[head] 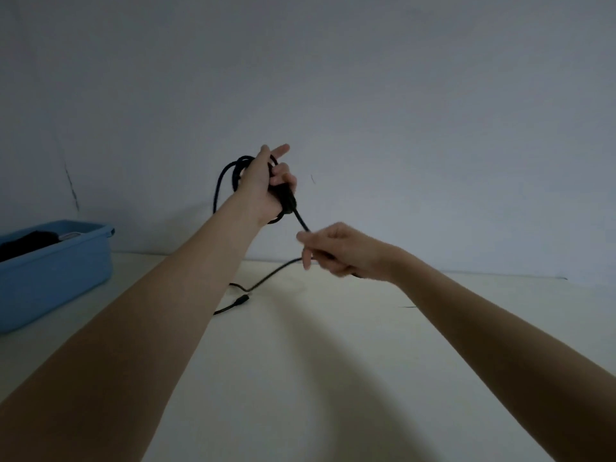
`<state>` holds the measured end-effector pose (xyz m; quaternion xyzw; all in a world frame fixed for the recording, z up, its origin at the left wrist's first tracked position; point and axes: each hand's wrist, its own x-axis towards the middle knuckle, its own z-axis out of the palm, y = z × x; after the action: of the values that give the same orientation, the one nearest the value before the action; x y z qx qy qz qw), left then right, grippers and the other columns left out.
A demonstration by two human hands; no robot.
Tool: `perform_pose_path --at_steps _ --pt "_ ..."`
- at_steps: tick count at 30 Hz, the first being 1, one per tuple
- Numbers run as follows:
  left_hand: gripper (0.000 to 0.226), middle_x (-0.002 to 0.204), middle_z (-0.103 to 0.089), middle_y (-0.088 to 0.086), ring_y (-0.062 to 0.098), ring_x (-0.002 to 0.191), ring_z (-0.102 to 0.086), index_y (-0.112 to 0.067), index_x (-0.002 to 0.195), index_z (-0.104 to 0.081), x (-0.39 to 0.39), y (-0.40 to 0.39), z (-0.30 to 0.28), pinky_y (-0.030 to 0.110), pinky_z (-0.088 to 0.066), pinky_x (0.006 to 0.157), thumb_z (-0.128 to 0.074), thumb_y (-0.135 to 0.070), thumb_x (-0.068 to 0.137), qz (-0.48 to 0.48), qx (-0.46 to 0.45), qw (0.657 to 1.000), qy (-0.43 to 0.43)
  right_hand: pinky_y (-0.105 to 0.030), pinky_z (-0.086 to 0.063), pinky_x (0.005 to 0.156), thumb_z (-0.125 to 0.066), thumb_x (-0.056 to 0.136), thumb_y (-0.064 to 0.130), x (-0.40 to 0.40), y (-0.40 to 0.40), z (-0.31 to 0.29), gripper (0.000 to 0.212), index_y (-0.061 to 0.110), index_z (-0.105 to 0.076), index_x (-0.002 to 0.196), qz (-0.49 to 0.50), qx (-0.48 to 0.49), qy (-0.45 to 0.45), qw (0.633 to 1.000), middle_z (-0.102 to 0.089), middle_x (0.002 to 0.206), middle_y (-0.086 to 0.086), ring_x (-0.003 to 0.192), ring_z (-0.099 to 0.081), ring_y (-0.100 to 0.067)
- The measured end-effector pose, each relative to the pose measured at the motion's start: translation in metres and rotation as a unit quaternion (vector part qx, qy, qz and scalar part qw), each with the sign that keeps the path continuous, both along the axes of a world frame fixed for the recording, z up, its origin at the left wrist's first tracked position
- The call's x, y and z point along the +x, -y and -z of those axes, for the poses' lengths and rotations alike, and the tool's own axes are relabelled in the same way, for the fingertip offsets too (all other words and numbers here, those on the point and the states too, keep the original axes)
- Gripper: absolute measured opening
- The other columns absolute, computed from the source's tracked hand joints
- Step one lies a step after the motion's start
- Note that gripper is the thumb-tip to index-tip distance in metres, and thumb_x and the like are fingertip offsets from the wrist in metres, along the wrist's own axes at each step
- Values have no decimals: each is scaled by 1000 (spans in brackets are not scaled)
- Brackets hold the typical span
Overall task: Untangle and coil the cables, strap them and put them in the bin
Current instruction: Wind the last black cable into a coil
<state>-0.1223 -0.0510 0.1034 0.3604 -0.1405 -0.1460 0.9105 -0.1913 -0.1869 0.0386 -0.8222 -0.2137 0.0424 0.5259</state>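
My left hand [266,185] is raised above the table and grips a bundle of black cable loops [224,176], index finger sticking out. A strand of the same black cable runs down from that fist to my right hand [336,250], which pinches it a short way below. The cable's loose tail [266,278] drops from my right hand onto the table and ends in a plug [240,300]. The blue bin [56,271] stands at the left edge with dark cable inside it.
The pale table [316,361] runs up to a plain grey wall [366,111]. A small white item [68,235] shows inside the bin. A thin dark mark [407,307] lies on the table at the right.
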Motion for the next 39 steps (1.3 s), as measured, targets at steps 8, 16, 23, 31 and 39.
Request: perform_pose_path --at_steps 8,16,23,31,39 --pt "38 42 -31 -9 1 32 -9 -14 97 -68 -56 15 10 9 -15 27 -40 -39 88 411 385 818 117 -19 -34 93 -58 91 36 3 13 12 25 17 -64 107 99 -468 126 869 -61 100 2 104 -50 -11" --pt "42 51 -37 -7 -1 26 -23 -25 125 -54 -52 -2 36 8 -21 30 -33 -45 94 447 544 699 126 -21 -29 48 -71 80 30 18 53 -42 45 15 -42 48 231 -416 124 871 -39 44 5 51 -38 -15" --pt "37 77 -66 5 1 36 -33 -24 130 -50 -31 -9 47 13 -36 36 -46 -40 96 241 511 824 40 -22 -33 52 -66 84 7 21 53 -69 35 15 -46 58 181 7 8 983 -35 52 4 49 -31 -10" --pt "53 107 -64 5 11 63 -63 -31 133 -42 -20 -7 36 19 -51 50 -36 -61 90 31 286 956 52 -17 -20 37 -38 101 24 8 14 -44 26 11 -60 96 123 77 47 988 -37 50 5 41 -24 -7" --pt "47 60 -61 1 8 47 -62 -4 115 -57 -25 9 10 18 -51 47 -32 -42 101 30 99 993 51 -21 -25 43 -37 98 48 4 -13 2 52 15 -31 57 68 -138 -6 988 -26 51 -1 43 -23 -14"
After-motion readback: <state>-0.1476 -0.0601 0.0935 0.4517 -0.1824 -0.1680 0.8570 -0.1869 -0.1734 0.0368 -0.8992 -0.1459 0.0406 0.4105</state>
